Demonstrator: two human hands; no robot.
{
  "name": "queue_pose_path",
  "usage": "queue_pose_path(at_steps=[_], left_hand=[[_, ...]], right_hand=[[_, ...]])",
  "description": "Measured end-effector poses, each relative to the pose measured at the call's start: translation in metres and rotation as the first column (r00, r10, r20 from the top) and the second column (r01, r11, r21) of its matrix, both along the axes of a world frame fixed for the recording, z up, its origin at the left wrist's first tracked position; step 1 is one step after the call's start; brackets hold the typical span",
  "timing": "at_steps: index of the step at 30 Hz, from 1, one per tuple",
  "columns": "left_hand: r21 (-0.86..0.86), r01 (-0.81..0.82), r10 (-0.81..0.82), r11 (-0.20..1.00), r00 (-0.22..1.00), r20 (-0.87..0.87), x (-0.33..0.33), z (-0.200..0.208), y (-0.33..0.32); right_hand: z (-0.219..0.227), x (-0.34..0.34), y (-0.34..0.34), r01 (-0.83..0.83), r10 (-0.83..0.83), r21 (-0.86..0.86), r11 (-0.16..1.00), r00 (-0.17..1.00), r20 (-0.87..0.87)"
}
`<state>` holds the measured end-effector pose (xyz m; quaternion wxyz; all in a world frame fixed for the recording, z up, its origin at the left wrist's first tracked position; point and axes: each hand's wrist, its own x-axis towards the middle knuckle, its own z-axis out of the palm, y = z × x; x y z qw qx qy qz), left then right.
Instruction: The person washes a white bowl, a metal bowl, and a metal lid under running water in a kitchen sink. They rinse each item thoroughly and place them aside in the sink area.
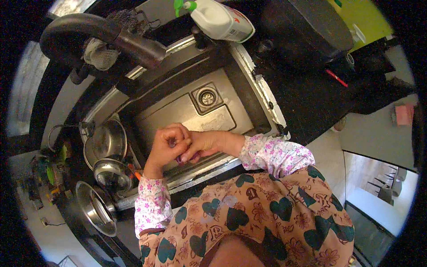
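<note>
Both my hands meet over the near edge of the sink (242,100), fingers curled against each other. My left hand (165,144) is closed in a loose fist. Against it presses my right hand (200,144), its fingers closed too, with the thumb side toward the left palm. A small dark purple bit (180,159) shows between the fingers at the underside; the rest is hidden, and its kind cannot be made out. Below the hands lies the steel basin with its round drain (207,98).
A dark faucet (142,44) arches over the sink's far left. Beyond the sink lies a white bottle with a green cap (222,20). Steel bowls (112,175) and a steel plate (95,209) stand at left. A black counter (302,98) runs along the right.
</note>
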<state>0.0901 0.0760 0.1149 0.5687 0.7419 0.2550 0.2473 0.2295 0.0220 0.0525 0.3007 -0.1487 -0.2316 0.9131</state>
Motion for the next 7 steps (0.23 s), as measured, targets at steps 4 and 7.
queue_pose_path(at_steps=[4, 7], left_hand=[[0.162, -0.078, 0.101, 0.984, 0.985, -0.139, 0.008, -0.001, -0.006], [0.313, -0.192, 0.285, 0.930, 0.915, -0.284, 0.013, -0.013, -0.007]], right_hand=[[-0.005, -0.012, -0.006, 0.126, -0.177, 0.159, 0.979, 0.911, 0.372], [-0.018, -0.028, -0.005, 0.254, -0.443, 0.384, 0.888, 0.696, 0.565]])
